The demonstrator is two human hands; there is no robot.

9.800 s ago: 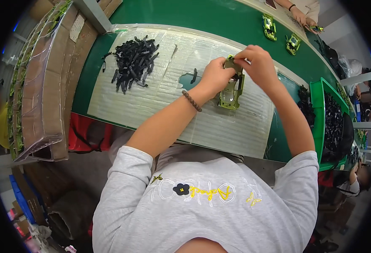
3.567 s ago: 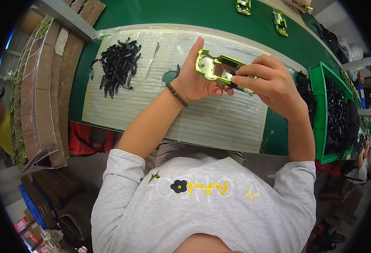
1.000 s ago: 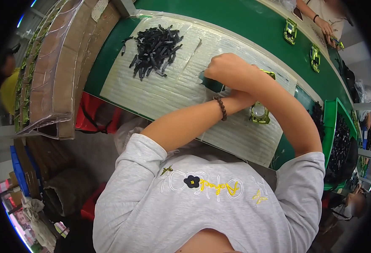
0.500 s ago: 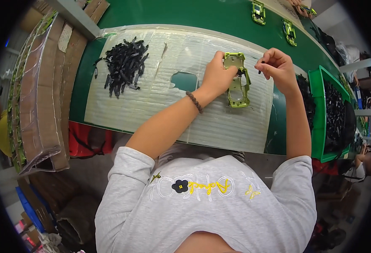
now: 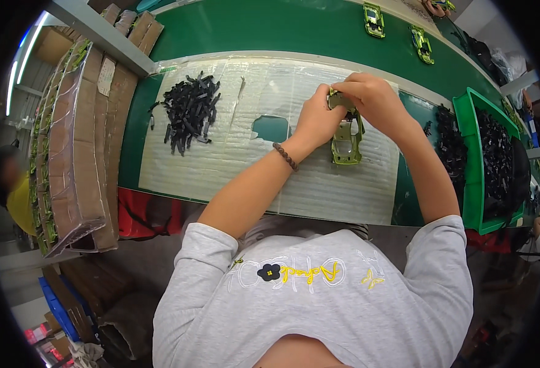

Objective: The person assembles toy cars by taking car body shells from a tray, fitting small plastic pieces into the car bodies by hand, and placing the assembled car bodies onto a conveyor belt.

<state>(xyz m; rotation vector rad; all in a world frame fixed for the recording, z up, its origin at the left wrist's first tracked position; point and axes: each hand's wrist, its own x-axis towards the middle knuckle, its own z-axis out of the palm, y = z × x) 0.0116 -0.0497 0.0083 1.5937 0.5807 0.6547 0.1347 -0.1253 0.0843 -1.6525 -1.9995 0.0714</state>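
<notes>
Both hands meet ahead, left hand (image 5: 315,120) and right hand (image 5: 368,98) with fingers curled, forearms converging.

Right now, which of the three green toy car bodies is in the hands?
The one on the white foam mat, the green toy car body under both hands. The other two car bodies sit untouched on the green belt beyond.

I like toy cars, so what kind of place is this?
Probably a toy factory line: a green belt carries green toy car shells, and a green bin holds small black parts.
</notes>
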